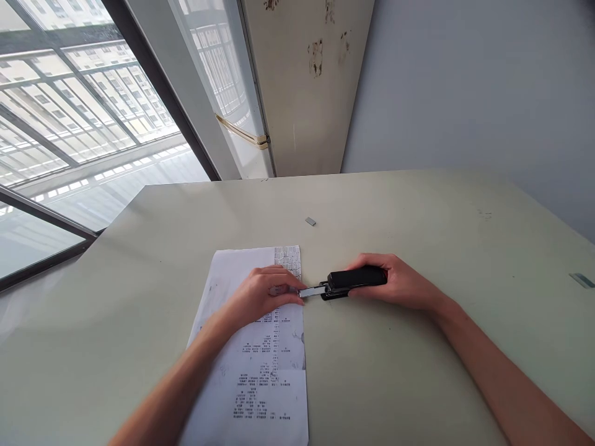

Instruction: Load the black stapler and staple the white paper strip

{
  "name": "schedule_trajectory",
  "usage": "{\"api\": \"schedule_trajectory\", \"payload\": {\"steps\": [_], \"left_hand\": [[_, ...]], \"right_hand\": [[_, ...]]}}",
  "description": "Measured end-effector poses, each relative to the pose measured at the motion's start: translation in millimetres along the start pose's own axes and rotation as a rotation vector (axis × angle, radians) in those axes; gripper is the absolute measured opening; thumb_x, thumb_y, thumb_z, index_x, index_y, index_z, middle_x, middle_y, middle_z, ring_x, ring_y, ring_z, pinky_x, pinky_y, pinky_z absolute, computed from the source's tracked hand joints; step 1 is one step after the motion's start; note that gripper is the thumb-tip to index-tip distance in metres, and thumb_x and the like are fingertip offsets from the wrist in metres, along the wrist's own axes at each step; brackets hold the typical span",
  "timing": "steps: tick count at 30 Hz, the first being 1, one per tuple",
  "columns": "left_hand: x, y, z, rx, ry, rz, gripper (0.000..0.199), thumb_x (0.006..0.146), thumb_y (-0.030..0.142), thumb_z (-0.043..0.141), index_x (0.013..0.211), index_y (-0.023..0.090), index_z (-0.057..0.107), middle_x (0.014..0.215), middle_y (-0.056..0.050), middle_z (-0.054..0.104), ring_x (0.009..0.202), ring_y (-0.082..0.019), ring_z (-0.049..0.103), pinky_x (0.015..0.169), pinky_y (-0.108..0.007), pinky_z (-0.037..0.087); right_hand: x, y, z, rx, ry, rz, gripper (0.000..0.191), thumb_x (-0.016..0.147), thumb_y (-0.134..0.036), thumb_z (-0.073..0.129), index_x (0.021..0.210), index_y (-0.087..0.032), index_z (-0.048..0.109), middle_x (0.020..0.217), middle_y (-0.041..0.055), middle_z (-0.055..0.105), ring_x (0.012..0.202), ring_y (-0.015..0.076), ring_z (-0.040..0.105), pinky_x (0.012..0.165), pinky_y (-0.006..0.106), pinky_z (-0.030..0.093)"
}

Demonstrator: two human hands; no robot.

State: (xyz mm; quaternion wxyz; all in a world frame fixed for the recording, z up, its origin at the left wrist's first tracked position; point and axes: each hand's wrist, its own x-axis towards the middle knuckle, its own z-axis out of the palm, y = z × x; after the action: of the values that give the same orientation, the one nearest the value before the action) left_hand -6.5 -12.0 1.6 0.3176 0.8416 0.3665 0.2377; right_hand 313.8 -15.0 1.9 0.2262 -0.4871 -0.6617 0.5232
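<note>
A black stapler (357, 277) lies sideways above the table, with my right hand (404, 280) wrapped round its back end. Out of its front sticks a narrow metal staple tray (312, 291). My left hand (267, 290) pinches the tray's far end between thumb and fingers. Under that hand and forearm lie printed sheets of paper (260, 384), their right edge just left of the stapler. Whether staples sit in the tray is too small to tell.
A small grey staple strip (310, 221) lies on the pale table (418, 384) beyond my hands. Another strip-like piece (582, 280) is near the right edge. Behind the table stand a fridge-like cabinet (307, 93), a wall (465, 80) and, at left, a window (83, 93).
</note>
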Motion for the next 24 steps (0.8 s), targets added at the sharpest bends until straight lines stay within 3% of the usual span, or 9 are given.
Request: {"api": "schedule_trajectory", "payload": {"steps": [5,10,15,24], "left_hand": [[-0.4,1.8,-5.8,-0.075,-0.116,0.008,0.017,0.095,0.043,0.077,0.106,0.032,0.083,0.092,0.001,0.081,0.083,-0.018,0.071,0.076,-0.033,0.058],[1.5,2.6,4.2,-0.065,-0.036,0.083,0.022,0.097,0.048,0.074,0.099,0.029,0.085,0.081,-0.001,0.079,0.076,-0.020,0.066,0.077,-0.037,0.057],[4.5,5.8,19.1,0.010,-0.036,0.168,0.029,0.099,0.053,0.070,0.095,0.026,0.082,0.081,-0.002,0.077,0.075,-0.019,0.066,0.078,-0.035,0.055],[2.7,5.4,28.0,0.134,-0.014,0.158,0.045,0.106,0.059,0.053,0.091,0.024,0.076,0.079,-0.002,0.072,0.072,-0.017,0.066,0.079,-0.034,0.051]], "right_hand": [[-1.1,-0.8,-3.3,0.039,-0.048,-0.015,0.031,0.078,-0.047,0.087,0.103,-0.029,0.081,0.101,0.0023,0.076,0.090,0.0240,0.066,0.073,0.033,0.050],[-3.1,-1.4,-0.2,0.045,-0.068,-0.027,0.033,0.078,-0.047,0.087,0.103,-0.027,0.080,0.105,0.0046,0.078,0.094,0.0269,0.069,0.077,0.036,0.054],[-3.8,-4.5,15.6,0.066,-0.126,-0.117,0.027,0.079,-0.046,0.087,0.095,-0.027,0.078,0.105,0.0053,0.078,0.093,0.0270,0.071,0.078,0.038,0.055],[-4.8,-3.6,33.5,0.079,-0.067,-0.182,0.021,0.079,-0.041,0.088,0.089,-0.027,0.075,0.101,0.0036,0.075,0.088,0.0234,0.069,0.073,0.035,0.054]]}}
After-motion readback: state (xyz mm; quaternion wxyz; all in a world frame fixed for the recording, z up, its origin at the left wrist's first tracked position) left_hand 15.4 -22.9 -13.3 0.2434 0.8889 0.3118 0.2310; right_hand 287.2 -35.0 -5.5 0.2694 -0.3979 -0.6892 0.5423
